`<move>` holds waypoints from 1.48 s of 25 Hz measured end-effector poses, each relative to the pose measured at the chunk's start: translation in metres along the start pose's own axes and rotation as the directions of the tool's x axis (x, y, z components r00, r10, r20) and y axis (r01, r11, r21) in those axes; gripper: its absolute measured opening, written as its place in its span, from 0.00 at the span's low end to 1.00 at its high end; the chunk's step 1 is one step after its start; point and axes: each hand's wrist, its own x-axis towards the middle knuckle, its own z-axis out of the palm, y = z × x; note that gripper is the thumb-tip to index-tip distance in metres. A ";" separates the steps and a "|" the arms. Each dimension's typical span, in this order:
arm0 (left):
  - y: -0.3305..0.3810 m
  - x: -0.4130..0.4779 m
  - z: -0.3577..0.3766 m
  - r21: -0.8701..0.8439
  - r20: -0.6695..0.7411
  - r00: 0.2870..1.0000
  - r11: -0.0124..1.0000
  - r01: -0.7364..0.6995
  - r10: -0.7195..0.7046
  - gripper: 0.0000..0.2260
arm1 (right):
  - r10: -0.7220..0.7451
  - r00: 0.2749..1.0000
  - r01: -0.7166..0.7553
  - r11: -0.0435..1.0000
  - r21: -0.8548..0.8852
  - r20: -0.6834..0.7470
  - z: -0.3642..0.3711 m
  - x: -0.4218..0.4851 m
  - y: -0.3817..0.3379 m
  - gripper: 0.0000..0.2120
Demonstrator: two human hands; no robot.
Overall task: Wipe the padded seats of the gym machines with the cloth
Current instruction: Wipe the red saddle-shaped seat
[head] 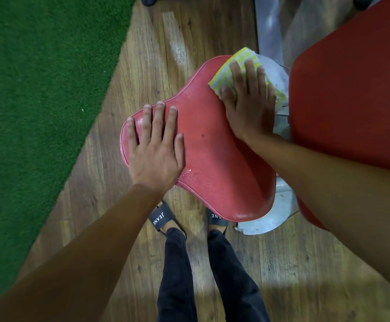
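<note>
Red pebbled vinyl seat (203,145), left hand (155,147) flat, open; right hand (247,101) flat atop yellow-striped cloth (224,75).

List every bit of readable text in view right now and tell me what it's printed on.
"JEANE": white letters on the black strap of the left sandal.
"NE": the only letters showing on the strap of the right sandal; the rest is hidden under the red seat.
No text shows on the seat, the yellow-striped cloth, the red backrest pad or the floor.
</note>
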 end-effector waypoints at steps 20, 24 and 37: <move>0.000 0.002 0.001 0.012 0.025 1.000 1.000 -0.004 0.004 0.24 | -0.393 0.908 0.394 0.919 0.018 0.149 -0.016 -0.070 -0.012 0.26; -0.003 0.005 0.001 -0.003 0.013 0.999 0.999 -0.036 0.036 0.24 | -0.423 0.890 0.434 0.901 -0.030 0.172 -0.019 -0.122 0.005 0.26; 0.024 -0.022 -0.015 -0.142 0.000 0.998 0.988 0.059 -0.059 0.24 | 0.005 0.981 -0.155 0.620 0.769 0.194 -0.047 -0.151 0.003 0.15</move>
